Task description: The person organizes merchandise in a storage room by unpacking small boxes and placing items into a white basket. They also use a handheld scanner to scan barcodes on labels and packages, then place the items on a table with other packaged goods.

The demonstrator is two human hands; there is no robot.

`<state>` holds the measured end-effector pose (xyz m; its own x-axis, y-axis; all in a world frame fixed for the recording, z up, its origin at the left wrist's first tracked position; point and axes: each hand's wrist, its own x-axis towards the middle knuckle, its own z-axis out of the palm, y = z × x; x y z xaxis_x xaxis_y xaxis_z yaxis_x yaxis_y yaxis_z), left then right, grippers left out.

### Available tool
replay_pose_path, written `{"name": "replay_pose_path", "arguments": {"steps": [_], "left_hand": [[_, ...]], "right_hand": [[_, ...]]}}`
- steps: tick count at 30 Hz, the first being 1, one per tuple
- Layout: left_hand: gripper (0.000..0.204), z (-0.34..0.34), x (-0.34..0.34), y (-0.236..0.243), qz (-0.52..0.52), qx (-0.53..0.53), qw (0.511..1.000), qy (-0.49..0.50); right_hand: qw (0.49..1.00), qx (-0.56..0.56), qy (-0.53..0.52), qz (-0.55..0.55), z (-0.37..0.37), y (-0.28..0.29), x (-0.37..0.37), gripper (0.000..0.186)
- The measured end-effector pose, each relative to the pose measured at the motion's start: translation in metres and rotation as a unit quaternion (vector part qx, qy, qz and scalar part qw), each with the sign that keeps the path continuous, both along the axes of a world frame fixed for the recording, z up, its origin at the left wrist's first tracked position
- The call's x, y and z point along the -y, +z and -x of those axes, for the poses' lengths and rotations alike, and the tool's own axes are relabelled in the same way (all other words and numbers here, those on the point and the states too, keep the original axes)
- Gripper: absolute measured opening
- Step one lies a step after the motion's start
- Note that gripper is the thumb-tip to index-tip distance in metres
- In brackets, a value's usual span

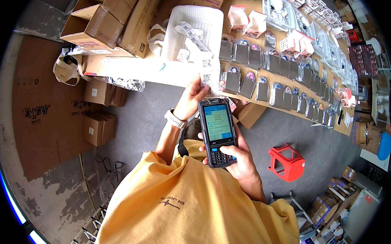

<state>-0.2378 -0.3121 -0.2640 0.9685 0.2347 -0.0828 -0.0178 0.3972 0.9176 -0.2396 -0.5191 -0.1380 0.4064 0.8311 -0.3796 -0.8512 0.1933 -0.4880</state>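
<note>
left hand (192,98): pinching label strip (209,74) at front of desk (172,76), near white basket (172,41) | right hand (245,164): wrapped around scanner (218,142), screen (218,121) lit | pouches (233,82): in rows, right of strip | red stool (290,165): on floor (160,108)

The view is bright, bending strongly toward its edges.

- Small text (215,123) glowing on the scanner (218,133)!
- QR codes (207,78) running down the strip (212,70)!
- Black handwriting (38,111) across the cardboard (52,132)!
- Dark lettering (175,200) on the shirt (186,214)!
</note>
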Motion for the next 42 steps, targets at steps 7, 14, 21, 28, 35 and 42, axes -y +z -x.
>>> {"name": "replay_pose_path", "arguments": {"steps": [7, 14, 21, 28, 35, 42], "left_hand": [[0.034, 0.004, -0.005, 0.021, -0.015, -0.006, 0.999, 0.031], [0.023, 0.018, -0.017, 0.016, -0.027, -0.098, 0.986, 0.133], [0.02, 0.034, -0.012, 0.02, -0.008, -0.1, 0.97, 0.222], [0.02, 0.045, -0.005, 0.026, -0.037, -0.094, 0.956, 0.275], [0.021, 0.045, -0.006, 0.023, -0.05, -0.061, 0.946, 0.315], [0.017, 0.048, -0.028, 0.038, -0.038, -0.04, 0.943, 0.328]], "right_hand": [[0.999, 0.024, -0.032, 0.011, -0.001, -0.007, 0.001, 0.075], [0.996, 0.049, -0.065, 0.025, -0.008, -0.015, 0.01, 0.078], [0.996, 0.079, -0.052, -0.005, -0.024, -0.03, 0.019, 0.079], [0.995, 0.083, -0.029, -0.047, -0.039, -0.037, 0.026, 0.078], [0.983, 0.177, -0.034, -0.039, -0.048, -0.067, 0.035, 0.077], [0.989, 0.074, -0.031, 0.124, -0.053, -0.168, 0.014, 0.056]]}}
